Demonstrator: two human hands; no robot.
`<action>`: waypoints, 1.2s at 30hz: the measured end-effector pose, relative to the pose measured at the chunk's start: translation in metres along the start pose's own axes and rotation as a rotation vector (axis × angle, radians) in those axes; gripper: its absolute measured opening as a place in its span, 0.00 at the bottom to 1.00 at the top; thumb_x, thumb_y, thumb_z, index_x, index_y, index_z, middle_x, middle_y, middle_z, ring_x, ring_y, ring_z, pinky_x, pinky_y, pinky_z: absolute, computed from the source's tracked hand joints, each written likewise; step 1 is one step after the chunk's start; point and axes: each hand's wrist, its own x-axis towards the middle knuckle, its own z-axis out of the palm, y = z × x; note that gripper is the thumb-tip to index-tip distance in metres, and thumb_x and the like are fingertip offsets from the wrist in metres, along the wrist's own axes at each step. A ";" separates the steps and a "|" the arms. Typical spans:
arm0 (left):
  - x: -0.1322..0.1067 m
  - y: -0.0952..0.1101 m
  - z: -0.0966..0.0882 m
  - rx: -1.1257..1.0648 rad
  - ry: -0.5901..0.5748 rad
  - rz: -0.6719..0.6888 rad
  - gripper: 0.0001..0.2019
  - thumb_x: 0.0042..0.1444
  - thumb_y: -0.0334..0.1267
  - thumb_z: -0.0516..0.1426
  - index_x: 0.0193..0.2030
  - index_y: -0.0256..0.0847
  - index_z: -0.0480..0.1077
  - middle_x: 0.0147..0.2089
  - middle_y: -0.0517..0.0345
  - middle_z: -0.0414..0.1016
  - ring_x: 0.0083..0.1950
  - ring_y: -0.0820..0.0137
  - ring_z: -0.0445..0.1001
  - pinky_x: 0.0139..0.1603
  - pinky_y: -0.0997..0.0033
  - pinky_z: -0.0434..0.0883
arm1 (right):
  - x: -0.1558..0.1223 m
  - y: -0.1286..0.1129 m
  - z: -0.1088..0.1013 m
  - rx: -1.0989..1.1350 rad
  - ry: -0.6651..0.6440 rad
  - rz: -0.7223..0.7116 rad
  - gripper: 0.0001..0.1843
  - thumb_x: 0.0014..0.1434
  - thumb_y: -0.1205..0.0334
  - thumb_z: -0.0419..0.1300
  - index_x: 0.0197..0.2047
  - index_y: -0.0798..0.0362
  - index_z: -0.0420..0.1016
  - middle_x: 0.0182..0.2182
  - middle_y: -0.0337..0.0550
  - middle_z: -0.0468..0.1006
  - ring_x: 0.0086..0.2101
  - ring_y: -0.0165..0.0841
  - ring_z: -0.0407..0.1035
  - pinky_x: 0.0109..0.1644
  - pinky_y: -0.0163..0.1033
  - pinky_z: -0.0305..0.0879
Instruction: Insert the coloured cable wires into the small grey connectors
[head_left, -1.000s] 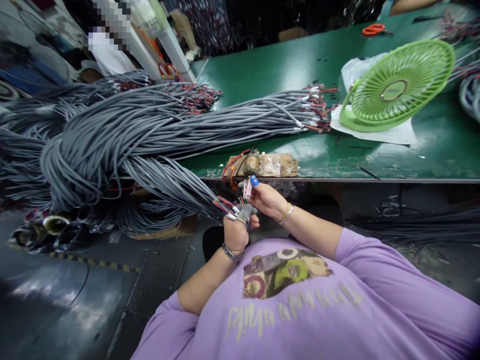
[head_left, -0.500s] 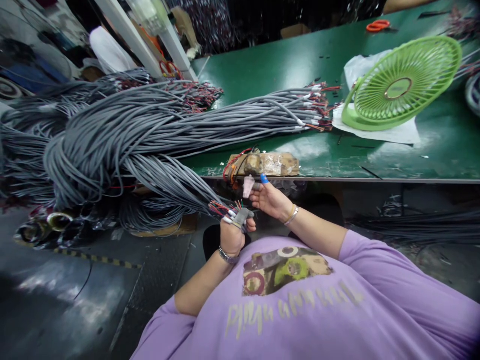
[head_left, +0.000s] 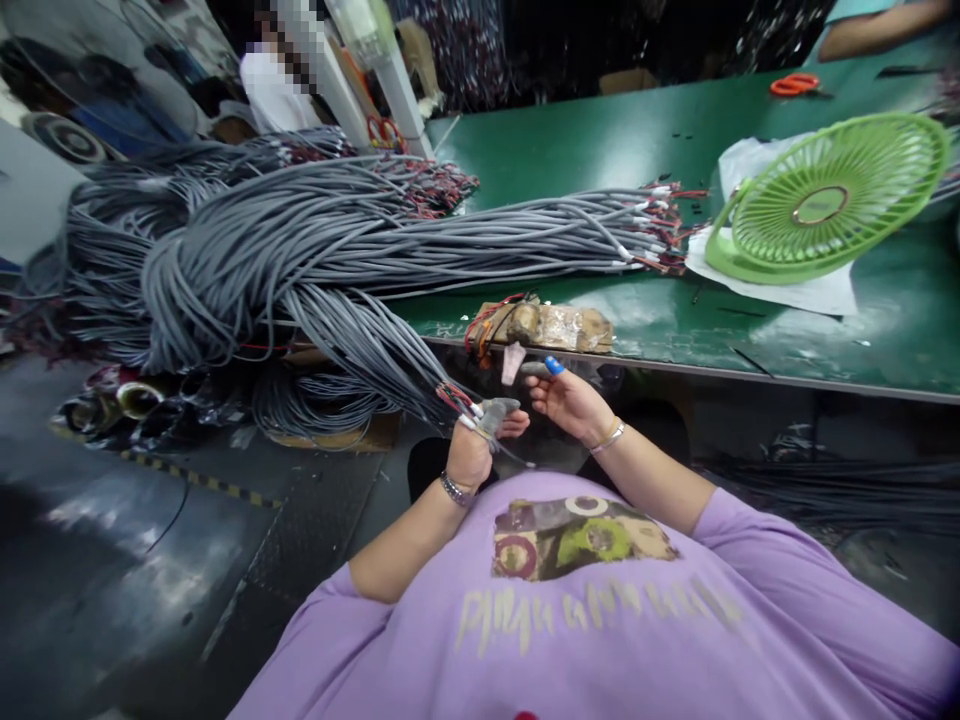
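My left hand [head_left: 472,455] is closed around the end of a grey cable bundle [head_left: 375,340] hanging off the bench. Grey wrapping covers some of its fingers. Red and dark wire ends and white sleeves stick out at the grip. To the right, my right hand [head_left: 574,405] is raised with fingers curled and the thumb, in a blue finger cot [head_left: 554,366], against the grey-wrapped index finger. Whatever may lie in that pinch is too small to see. Just beyond it, a pinkish-white piece [head_left: 513,364] juts from a taped wooden block [head_left: 559,326] on the bench edge.
More grey cables [head_left: 450,240] lie across the green bench [head_left: 555,150]. A green fan [head_left: 825,205] stands at the right on white paper, with orange scissors [head_left: 795,85] behind. Coiled cables [head_left: 322,405] sit below the bench. Other people are partly visible at the back.
My right hand has drawn slightly away from the pinkish-white piece, and its thumb and index finger are apart from it. The left hand keeps its hold on the cables. The view has shifted.
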 end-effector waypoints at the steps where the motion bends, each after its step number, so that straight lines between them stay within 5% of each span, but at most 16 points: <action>1: -0.001 -0.001 -0.001 0.019 -0.003 -0.006 0.23 0.45 0.54 0.66 0.35 0.34 0.74 0.28 0.51 0.80 0.27 0.68 0.79 0.25 0.74 0.72 | -0.002 0.001 -0.002 -0.017 -0.005 -0.029 0.16 0.51 0.50 0.68 0.33 0.55 0.76 0.28 0.38 0.75 0.25 0.23 0.65 0.28 0.30 0.62; 6: -0.008 -0.007 -0.008 0.220 -0.082 0.009 0.19 0.54 0.52 0.61 0.35 0.35 0.75 0.29 0.52 0.79 0.20 0.75 0.73 0.15 0.80 0.55 | -0.019 0.010 -0.004 -0.256 -0.083 -0.162 0.16 0.45 0.56 0.72 0.34 0.55 0.76 0.29 0.37 0.74 0.24 0.22 0.61 0.27 0.30 0.58; 12: -0.016 -0.010 -0.006 0.422 -0.097 0.058 0.12 0.48 0.44 0.65 0.31 0.36 0.74 0.25 0.58 0.76 0.20 0.75 0.70 0.21 0.76 0.68 | -0.043 0.021 0.005 -0.621 -0.320 -0.359 0.19 0.52 0.51 0.68 0.43 0.53 0.75 0.28 0.37 0.72 0.25 0.26 0.64 0.31 0.35 0.61; 18: -0.021 -0.009 -0.004 0.471 -0.092 0.105 0.13 0.36 0.23 0.59 0.33 0.37 0.73 0.27 0.60 0.77 0.25 0.71 0.73 0.24 0.74 0.71 | -0.050 0.023 0.015 -1.103 -0.328 -0.641 0.16 0.52 0.51 0.68 0.38 0.54 0.78 0.33 0.41 0.71 0.31 0.29 0.63 0.35 0.36 0.63; 31: -0.023 -0.017 -0.023 0.601 -0.275 0.239 0.13 0.41 0.22 0.55 0.32 0.39 0.76 0.32 0.58 0.78 0.34 0.66 0.74 0.40 0.66 0.73 | -0.057 0.037 0.019 -1.004 -0.294 -0.698 0.13 0.58 0.49 0.62 0.31 0.50 0.79 0.30 0.44 0.72 0.32 0.35 0.66 0.40 0.42 0.64; 36: -0.026 -0.007 -0.021 0.421 -0.382 0.210 0.12 0.51 0.32 0.61 0.44 0.41 0.77 0.44 0.53 0.80 0.50 0.60 0.76 0.57 0.59 0.70 | -0.052 0.031 0.010 -0.913 -0.172 -0.639 0.18 0.61 0.46 0.57 0.32 0.50 0.78 0.29 0.43 0.72 0.28 0.32 0.64 0.33 0.40 0.63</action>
